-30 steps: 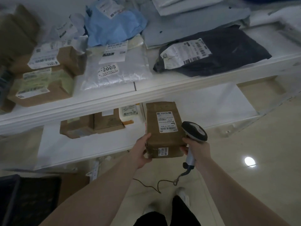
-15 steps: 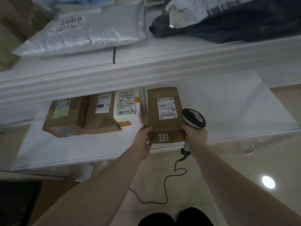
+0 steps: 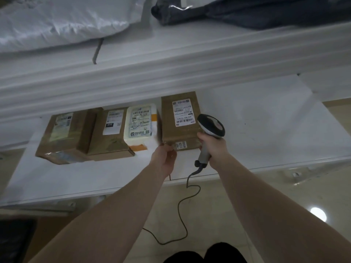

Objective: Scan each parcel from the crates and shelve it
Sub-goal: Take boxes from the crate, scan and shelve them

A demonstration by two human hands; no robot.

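Note:
A brown cardboard parcel (image 3: 179, 130) with a white label lies flat on the lower white shelf (image 3: 266, 126), right of a white padded parcel (image 3: 139, 122). My left hand (image 3: 165, 158) touches the box's near left corner with its fingertips. My right hand (image 3: 213, 147) grips a corded barcode scanner (image 3: 210, 126) by its handle, and its knuckles rest against the box's near right corner. The scanner's head sits over the box's right edge.
Two more brown boxes (image 3: 64, 135) (image 3: 110, 133) lie left of the white parcel. The upper shelf's front edge (image 3: 171, 69) overhangs, carrying a white mailer (image 3: 62, 18) and a dark bag (image 3: 256, 10). The scanner cable (image 3: 182, 205) trails to the tiled floor. A dark crate (image 3: 13, 242) is at bottom left.
The box has gone from being held in the air to lying on the lower shelf, pushed further in beside the white parcel. My view has dropped closer to that shelf.

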